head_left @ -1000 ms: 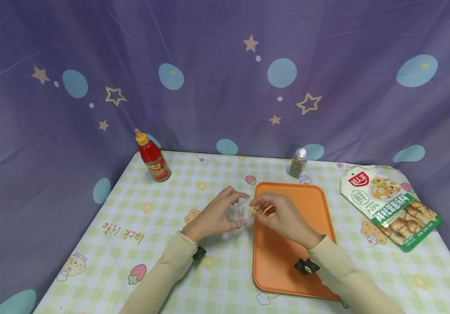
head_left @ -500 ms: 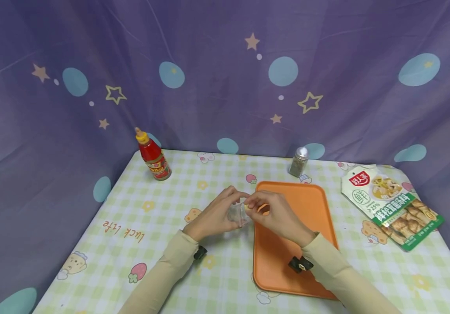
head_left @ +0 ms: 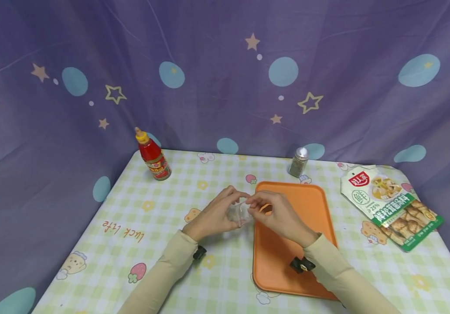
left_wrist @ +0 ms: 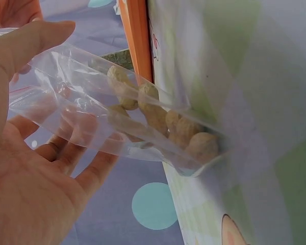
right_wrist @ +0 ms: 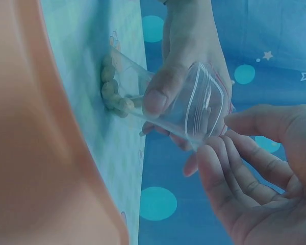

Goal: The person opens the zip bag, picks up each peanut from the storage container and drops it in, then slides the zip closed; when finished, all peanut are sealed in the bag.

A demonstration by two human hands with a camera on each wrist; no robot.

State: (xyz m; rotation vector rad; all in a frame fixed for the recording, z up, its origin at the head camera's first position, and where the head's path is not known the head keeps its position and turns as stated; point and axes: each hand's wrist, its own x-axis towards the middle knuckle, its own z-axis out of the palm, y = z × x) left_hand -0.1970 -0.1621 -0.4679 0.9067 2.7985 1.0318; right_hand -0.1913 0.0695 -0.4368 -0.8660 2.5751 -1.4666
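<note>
My left hand (head_left: pixel 215 216) holds a clear zip bag (left_wrist: pixel 86 97), with the thumb on one side and the fingers on the other. Several peanuts (left_wrist: pixel 153 109) in their shells lie at the bag's bottom end, close over the tablecloth. The bag's mouth (right_wrist: pixel 209 99), with its white zip lines, faces my right hand (right_wrist: pixel 265 168). That hand's fingertips are right at the mouth's edge, thumb and fingers spread apart, and no peanut shows between them. In the head view, the right hand (head_left: pixel 277 213) reaches over the orange tray (head_left: pixel 276 261).
A red sauce bottle (head_left: pixel 154 159) with a yellow cap stands at the back left. Behind the tray is a glass spice shaker (head_left: pixel 298 162). On the right lies a white and green food packet (head_left: pixel 391 205). A purple curtain (head_left: pixel 225 109) hangs behind the table.
My right hand has moved left to the bag's mouth. The pale yellowish piece seen at its fingertips earlier no longer shows there. The left hand has stayed in place with the bag.
</note>
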